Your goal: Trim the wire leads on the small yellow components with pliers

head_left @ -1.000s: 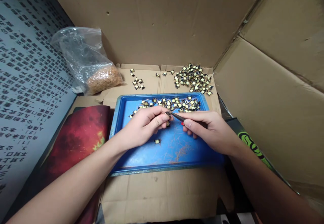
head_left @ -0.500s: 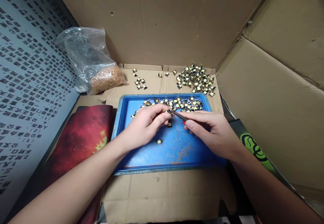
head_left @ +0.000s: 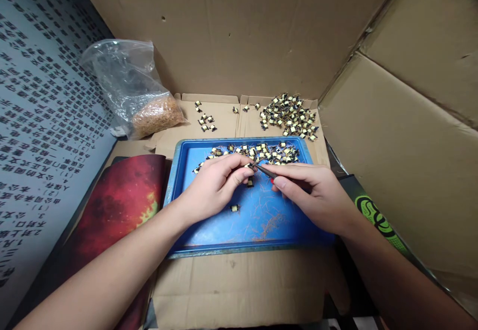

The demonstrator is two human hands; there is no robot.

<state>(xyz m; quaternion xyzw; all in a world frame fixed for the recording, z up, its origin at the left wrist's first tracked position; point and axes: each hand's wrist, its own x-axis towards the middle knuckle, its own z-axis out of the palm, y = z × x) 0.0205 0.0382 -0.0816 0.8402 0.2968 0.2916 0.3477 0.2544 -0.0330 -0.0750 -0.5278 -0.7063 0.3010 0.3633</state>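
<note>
Little shifted — left hand [head_left: 213, 186] pinches small component [head_left: 249, 166], right hand [head_left: 314, 191] grips dark tool [head_left: 266, 171] touching it — above blue tray [head_left: 231, 229].

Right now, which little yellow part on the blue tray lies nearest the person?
The lone part just below the left hand; the rest lie farther back, mostly along the blue tray's far edge.

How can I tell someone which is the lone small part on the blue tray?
Start at the blue tray. Close to the left hand lies one yellow-and-black component. Unlike the heap at the far rim, it lies alone, nearest the viewer.
</note>
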